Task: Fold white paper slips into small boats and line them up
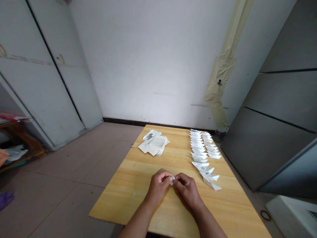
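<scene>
At the lower centre, my bare left hand (157, 183) and bare right hand (188, 189) pinch a small white paper piece (172, 180) between fingertips, over a pale yellow wooden tabletop (131, 185); pointed folded white paper shapes (198, 145) line up right of centre, overlapping printed white sheets (155, 143) lie at mid-frame

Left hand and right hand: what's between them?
A small piece of white paper, pinched between the left hand and the right hand above the table. Shows in the head view.
</scene>
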### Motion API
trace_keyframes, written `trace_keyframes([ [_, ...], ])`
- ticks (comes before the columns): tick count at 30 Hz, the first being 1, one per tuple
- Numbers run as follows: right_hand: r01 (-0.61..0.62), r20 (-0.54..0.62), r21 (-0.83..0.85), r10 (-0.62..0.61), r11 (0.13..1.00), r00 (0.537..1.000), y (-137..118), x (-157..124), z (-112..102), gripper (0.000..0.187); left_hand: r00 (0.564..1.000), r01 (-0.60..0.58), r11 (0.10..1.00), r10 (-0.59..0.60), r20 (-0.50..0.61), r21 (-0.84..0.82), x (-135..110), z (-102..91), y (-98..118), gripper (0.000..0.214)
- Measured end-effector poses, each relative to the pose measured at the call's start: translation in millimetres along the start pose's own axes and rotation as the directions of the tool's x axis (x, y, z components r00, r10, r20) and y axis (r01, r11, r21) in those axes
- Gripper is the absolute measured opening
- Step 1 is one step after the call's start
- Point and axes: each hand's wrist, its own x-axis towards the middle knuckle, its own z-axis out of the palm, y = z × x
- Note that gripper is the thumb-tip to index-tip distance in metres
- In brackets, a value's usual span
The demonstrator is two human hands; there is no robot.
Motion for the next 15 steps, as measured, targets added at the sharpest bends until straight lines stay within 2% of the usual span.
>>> trace_keyframes([
  [5,0.045,-0.018,-0.017,-0.045,0.999,0.999,6.0,1.1,-0.6,0.023,0.999,0.039,0.999,-0.039,-0.005,-0.008,-0.5,0.8,-0.8,0.017],
  [11,-0.058,0.022,0.086,0.056,0.995,0.998,5.0,-0.2,1.0,0.033,0.972,0.230,0.968,-0.224,0.067,-0.103,-1.4,4.4,-3.9,0.026],
  [15,-0.069,0.015,0.124,0.068,0.990,0.998,4.8,-0.5,1.4,0.034,0.964,0.264,0.954,-0.256,0.074,-0.141,-1.9,4.2,-0.7,0.030],
])
